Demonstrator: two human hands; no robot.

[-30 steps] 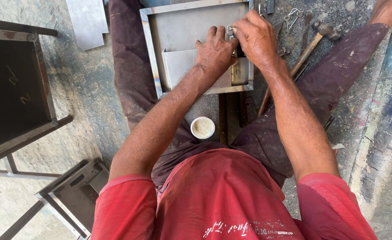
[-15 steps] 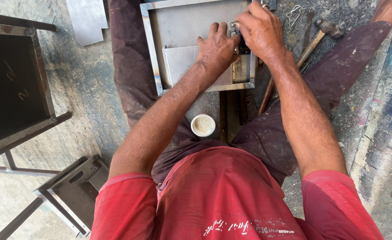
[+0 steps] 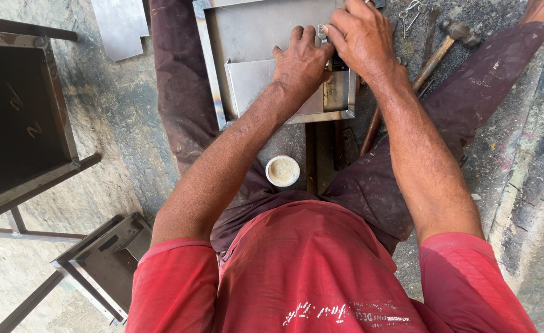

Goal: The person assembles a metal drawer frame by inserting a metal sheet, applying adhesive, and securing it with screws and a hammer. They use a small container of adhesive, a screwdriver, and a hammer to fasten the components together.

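I sit on the floor with a steel tray-shaped frame [image 3: 207,68] between my legs. A folded sheet-metal piece [image 3: 250,83] lies inside it. My left hand [image 3: 302,61] presses flat on that piece, fingers spread toward the far side. My right hand [image 3: 361,37] is closed around a small metal part [image 3: 322,31] at the piece's upper right corner, touching my left fingertips. What lies under the right palm is hidden.
A wooden-handled hammer [image 3: 435,52] lies right of the frame, with keys [image 3: 410,11] beyond it. A small round cup [image 3: 282,171] sits near my lap beside flat metal bars [image 3: 312,157]. A dark metal box [image 3: 19,117] stands left, another steel frame [image 3: 105,262] at lower left, a metal sheet [image 3: 121,24] at top.
Both hands have stayed on the metal piece; my right hand has shifted slightly up and toward my left fingertips. The view has drifted a little.
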